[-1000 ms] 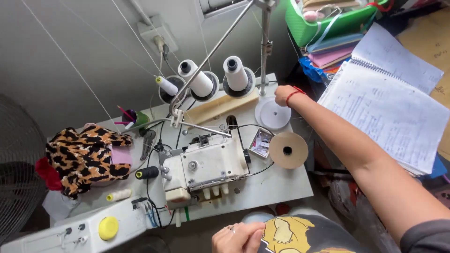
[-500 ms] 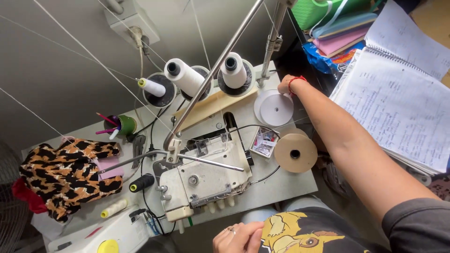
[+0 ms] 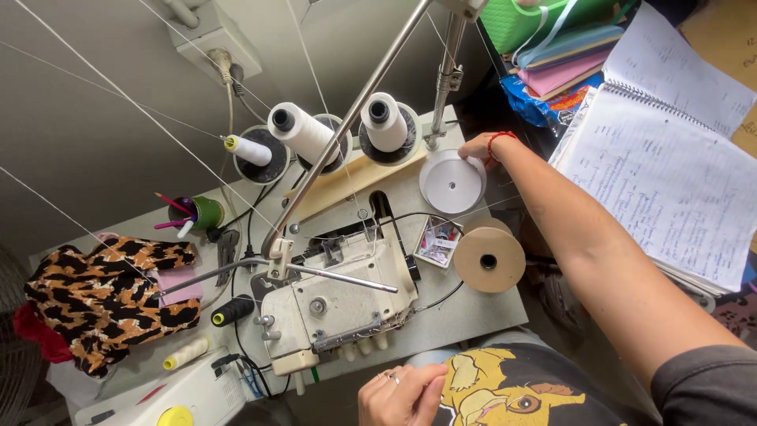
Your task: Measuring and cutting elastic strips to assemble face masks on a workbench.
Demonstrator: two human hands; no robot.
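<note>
Nearest to me, my left hand (image 3: 404, 394) rests low in the view, fingers drawn loosely together with the thumb against them; whether it pinches anything I cannot tell. It sits beside a dark shirt with a yellow lion print (image 3: 516, 390), which is cut off by the lower edge. Just beyond stands the off-white sewing machine (image 3: 339, 296) on the pale table (image 3: 473, 315), its long side running left to right. At the right stands a brown cardboard spool (image 3: 489, 259), flat face up, and beside it a small open box (image 3: 438, 241) of bits too small to make out. A leopard-print cloth (image 3: 102, 296) lies heaped at the left. Farther on, my right hand (image 3: 477, 147) reaches across, its fingers curled over the far rim of a white ribbon roll (image 3: 452, 183), which lies flat with its centre hole facing up. Behind it, white thread cones (image 3: 382, 122) lean toward the camera. Off to the right lies an open spiral notebook (image 3: 670, 166) covered in handwriting, under a green basket (image 3: 544, 20) partly out of frame.
</note>
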